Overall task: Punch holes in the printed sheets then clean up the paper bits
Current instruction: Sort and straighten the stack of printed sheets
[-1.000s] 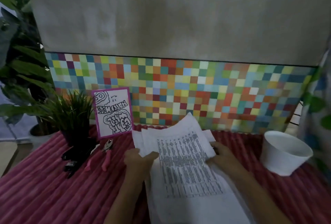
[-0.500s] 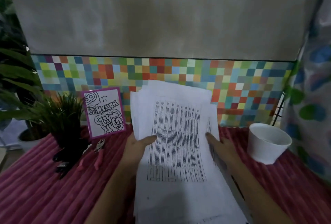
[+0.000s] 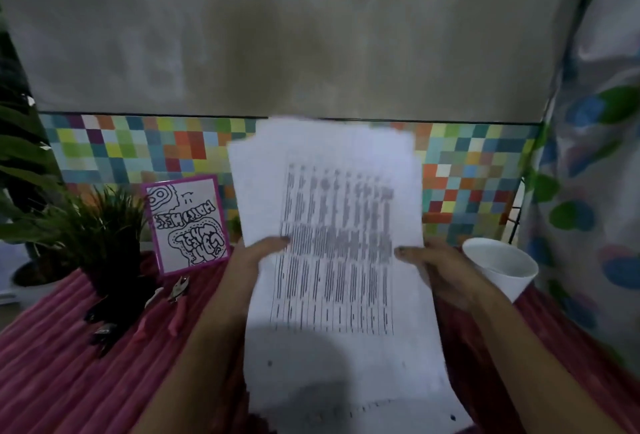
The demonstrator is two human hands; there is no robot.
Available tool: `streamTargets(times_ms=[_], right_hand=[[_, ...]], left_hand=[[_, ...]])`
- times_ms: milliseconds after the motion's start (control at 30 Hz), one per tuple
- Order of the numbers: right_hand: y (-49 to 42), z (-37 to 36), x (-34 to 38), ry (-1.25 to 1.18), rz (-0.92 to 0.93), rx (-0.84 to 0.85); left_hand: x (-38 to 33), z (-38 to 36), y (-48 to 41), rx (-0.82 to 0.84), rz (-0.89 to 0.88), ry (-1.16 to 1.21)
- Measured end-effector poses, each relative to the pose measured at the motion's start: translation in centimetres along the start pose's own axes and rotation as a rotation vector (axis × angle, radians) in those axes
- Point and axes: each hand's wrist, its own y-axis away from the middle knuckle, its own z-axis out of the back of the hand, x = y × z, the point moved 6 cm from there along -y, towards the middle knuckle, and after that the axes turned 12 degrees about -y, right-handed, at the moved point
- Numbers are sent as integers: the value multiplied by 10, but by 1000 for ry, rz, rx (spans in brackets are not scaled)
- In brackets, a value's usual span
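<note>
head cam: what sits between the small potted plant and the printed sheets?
In the head view, a pink-framed card stands between the potted plant and the printed sheets; nearer the camera, pink-handled pliers lie on the red cloth.

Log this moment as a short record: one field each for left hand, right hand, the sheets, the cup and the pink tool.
left hand: grips the printed sheets at their left edge
right hand: grips their right edge
printed sheets: loose stack, raised above the red cloth, motion-blurred
white cup: upright on the cloth, right of the hands
pink-handled tool: lying on the cloth left of the sheets, untouched
</note>
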Motion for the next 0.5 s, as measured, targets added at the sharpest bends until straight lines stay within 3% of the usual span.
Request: streamTargets(times_ms=[133, 233, 400, 500], right_hand=[[1, -16, 48, 62, 277, -234], [18, -32, 82, 86, 481, -234], [41, -42, 94, 175, 573, -215], [47, -37, 93, 143, 607, -218]], left_hand=[[-66, -11, 17, -99, -364, -44], [-90, -18, 24, -162, -524, -11], [-93, -26, 40, -279, -554, 2], [-82, -22, 30, -249, -501, 131]])
